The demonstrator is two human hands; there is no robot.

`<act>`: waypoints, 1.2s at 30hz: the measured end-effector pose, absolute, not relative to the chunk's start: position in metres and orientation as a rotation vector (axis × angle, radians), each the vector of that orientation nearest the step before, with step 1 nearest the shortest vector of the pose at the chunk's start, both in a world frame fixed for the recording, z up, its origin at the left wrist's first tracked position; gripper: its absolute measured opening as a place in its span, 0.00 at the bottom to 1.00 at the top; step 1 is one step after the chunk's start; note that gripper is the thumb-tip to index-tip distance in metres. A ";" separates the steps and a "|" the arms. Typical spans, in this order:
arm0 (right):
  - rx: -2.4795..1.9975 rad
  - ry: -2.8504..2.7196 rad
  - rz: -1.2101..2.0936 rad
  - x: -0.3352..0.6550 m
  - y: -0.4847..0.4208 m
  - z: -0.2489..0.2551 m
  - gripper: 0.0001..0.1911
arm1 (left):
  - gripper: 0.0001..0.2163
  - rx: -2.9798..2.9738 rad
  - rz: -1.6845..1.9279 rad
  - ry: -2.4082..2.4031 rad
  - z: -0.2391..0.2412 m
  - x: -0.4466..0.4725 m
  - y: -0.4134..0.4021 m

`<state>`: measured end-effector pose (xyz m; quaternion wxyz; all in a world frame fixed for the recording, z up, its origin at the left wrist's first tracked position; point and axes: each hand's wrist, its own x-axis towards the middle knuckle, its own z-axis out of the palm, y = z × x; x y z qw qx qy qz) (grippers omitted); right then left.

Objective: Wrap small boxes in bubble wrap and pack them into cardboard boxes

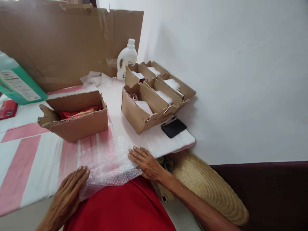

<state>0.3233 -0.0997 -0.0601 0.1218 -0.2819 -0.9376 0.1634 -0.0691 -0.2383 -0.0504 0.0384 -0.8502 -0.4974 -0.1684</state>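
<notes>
A clear sheet of bubble wrap (106,160) lies over the near table edge, its front part hanging down by the red clothing. At its left side, my left hand (69,189) rests with fingers stretched out together, touching the sheet's edge. My right hand (145,163) lies flat on the opposite edge, fingers extended. Neither hand grips anything. Beyond the sheet stands an open cardboard box (81,126) with a red packet (83,112) inside; the packet's lower part is hidden by the box wall.
Several cardboard boxes (134,109) holding bubble-wrapped items stand at the right, near a black pouch (173,127). Behind are a white jug (126,61) and a cardboard panel (72,41). A green liquid bottle (21,81) and red phone (8,109) lie left. A woven basket (207,186) sits below the table.
</notes>
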 end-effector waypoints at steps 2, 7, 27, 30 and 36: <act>-0.827 -2.686 0.512 0.325 -0.099 -0.061 0.32 | 0.32 -2.616 -0.640 -1.559 -0.050 -0.071 -0.240; -0.856 -2.449 0.692 0.322 -0.092 -0.063 0.20 | 0.16 -2.517 -0.925 -1.884 -0.047 -0.069 -0.240; -1.317 -1.902 0.495 0.271 -0.115 -0.069 0.11 | 0.10 -1.732 -1.132 -2.255 -0.056 -0.019 -0.233; -1.328 -1.883 0.422 0.265 -0.114 -0.070 0.11 | 0.09 -1.704 -1.081 -2.153 -0.060 -0.017 -0.230; -1.439 -1.917 0.277 0.256 -0.107 -0.070 0.14 | 0.08 -1.697 -1.025 -2.083 -0.061 -0.015 -0.227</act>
